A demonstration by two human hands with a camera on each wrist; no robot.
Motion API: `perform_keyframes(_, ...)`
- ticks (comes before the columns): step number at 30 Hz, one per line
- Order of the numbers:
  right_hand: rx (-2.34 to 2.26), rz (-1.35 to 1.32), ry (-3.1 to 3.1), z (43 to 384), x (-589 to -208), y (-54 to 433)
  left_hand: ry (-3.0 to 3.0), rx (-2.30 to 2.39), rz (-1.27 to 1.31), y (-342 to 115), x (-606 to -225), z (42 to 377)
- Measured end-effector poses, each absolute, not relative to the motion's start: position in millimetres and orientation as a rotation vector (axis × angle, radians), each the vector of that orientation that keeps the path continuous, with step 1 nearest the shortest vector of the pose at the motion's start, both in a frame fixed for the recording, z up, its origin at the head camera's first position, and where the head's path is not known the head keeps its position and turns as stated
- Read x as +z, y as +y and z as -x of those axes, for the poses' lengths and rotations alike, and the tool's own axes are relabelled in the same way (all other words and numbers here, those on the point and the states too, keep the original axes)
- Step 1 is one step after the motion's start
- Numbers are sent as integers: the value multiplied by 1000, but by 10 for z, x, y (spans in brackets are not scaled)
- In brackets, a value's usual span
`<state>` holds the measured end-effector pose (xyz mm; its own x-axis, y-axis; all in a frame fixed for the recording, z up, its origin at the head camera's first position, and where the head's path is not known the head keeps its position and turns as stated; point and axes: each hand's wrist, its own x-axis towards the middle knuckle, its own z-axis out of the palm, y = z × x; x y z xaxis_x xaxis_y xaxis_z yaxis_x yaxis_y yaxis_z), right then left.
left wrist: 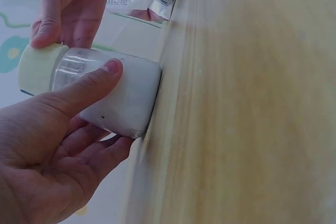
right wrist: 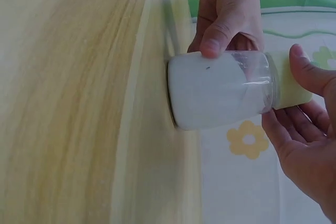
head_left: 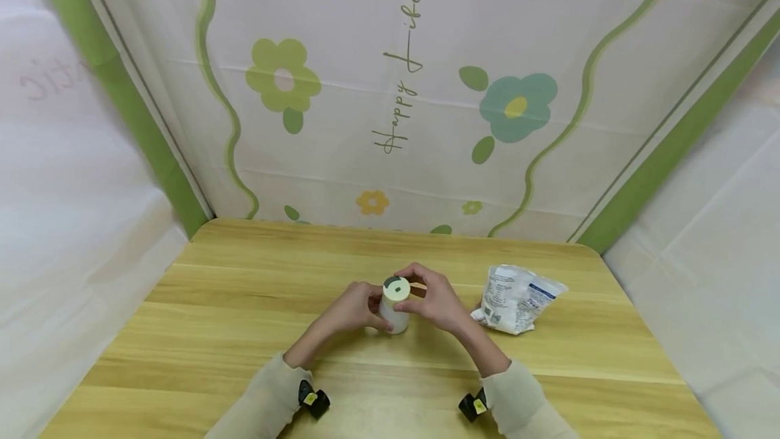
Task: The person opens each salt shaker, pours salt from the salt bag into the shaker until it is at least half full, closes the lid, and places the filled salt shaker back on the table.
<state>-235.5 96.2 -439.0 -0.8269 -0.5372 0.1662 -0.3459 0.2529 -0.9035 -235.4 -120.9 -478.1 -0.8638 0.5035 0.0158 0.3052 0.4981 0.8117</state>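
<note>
A clear jar [head_left: 396,317] stands upright on the wooden table, filled with white contents to well up its side, as the right wrist view shows. On top sits a pale yellow-green lid [right wrist: 289,81]. My left hand [head_left: 355,307] grips the jar's body, thumb across its near side. With thumb and fingers my right hand [head_left: 435,299] holds the lid from the right. To the right of that hand stands a white plastic bag [head_left: 518,300] with printed text, its top crumpled.
The wooden table [head_left: 244,290] reaches back to a white curtain [head_left: 353,120] with flowers and lettering. Similar cloth hangs at the left and right sides. Small black cameras [head_left: 313,400] sit at both wrists.
</note>
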Motion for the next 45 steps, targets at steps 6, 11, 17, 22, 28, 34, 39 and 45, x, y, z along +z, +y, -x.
perform_keyframes(6,-1642,798,2326,2347,-4410,976,2511,1304,-701,-1202,-4796,2360)
perform_keyframes(11,-1643,800,2356,2321,-4411,961,2511,1305,-701,-1203,-4790,2359)
perform_keyframes(17,-1585,828,2502,2274,-4411,913,2529,1305,-722,-1209,-4789,2360)
perform_keyframes(22,-1616,757,2555,2230,-4415,874,2525,1314,-726,-1208,-4780,2359)
perform_keyframes(28,-1724,642,2584,2161,-4442,809,2515,1324,-726,-1209,-4778,2359)
perform_keyframes(34,-1761,555,2650,2091,-4467,746,2527,1311,-715,-1203,-4787,2374)
perform_keyframes(39,-1708,578,2646,2108,-4451,750,2531,1298,-707,-1207,-4791,2393)
perform_keyframes(45,-1478,961,2374,2318,-4349,936,2551,1257,-711,-1214,-4778,2375)
